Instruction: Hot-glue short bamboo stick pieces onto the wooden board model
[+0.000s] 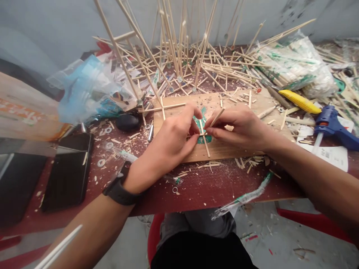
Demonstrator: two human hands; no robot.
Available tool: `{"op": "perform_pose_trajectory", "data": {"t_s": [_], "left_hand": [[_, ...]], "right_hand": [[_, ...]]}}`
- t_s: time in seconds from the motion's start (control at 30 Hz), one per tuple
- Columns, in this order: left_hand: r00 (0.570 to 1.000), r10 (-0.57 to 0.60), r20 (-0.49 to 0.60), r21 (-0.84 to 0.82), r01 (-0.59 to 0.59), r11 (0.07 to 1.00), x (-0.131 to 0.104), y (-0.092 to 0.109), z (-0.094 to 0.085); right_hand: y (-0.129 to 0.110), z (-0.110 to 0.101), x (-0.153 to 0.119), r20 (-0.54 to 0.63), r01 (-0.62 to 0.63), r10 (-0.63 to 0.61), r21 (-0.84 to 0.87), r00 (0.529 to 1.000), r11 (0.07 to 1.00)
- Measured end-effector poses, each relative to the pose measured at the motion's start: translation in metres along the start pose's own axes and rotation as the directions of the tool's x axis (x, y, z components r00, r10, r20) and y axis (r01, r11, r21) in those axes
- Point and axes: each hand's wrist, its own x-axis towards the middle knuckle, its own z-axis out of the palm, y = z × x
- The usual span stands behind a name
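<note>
Over a wooden board (232,149), my left hand (176,134) pinches near the crossing of a thin wooden stick (206,146) and a short cross piece. My right hand (238,127) is closed on another short stick (217,117), which slants up from its fingertips. The fingertips of both hands almost meet at the crossing. Beneath them a green patch (204,139) shows on the board. Left of my hands, two crossed sticks (171,107) rest at the board's edge.
Tall stick frames (182,41) and scattered sticks stand behind the board. At right are a yellow-handled cutter (300,101), a blue glue gun (333,127) and bagged sticks (294,63). A black phone (67,175) and plastic bags (86,89) lie at left.
</note>
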Motion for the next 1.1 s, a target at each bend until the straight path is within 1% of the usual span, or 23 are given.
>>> {"op": "perform_pose_trajectory", "data": {"t_s": [0.3, 0.53, 0.7, 0.97, 1.1], "left_hand": [[1.000, -0.004, 0.001, 0.017, 0.004, 1.000, 0.000, 0.001, 0.000], [1.000, -0.010, 0.004, 0.025, 0.010, 1.000, 0.000, 0.001, -0.001], [0.998, -0.053, 0.018, 0.009, 0.052, 0.999, 0.000, 0.001, -0.002], [0.995, -0.104, -0.009, -0.016, 0.103, 0.995, 0.003, 0.003, -0.008], [0.991, -0.127, -0.033, -0.034, 0.125, 0.992, 0.003, 0.004, -0.013]], "right_hand": [[-0.001, 0.000, 0.001, 0.038, -0.029, 0.028, 0.011, 0.999, 1.000], [-0.002, -0.001, 0.000, 0.032, -0.087, 0.088, -0.004, 0.996, 0.996], [-0.003, -0.002, 0.000, 0.040, -0.130, 0.129, 0.012, 0.991, 0.991], [-0.001, 0.000, 0.000, 0.019, -0.100, 0.100, 0.009, 0.995, 0.995], [-0.002, 0.001, -0.001, 0.006, -0.114, 0.114, 0.012, 0.994, 0.993]]}}
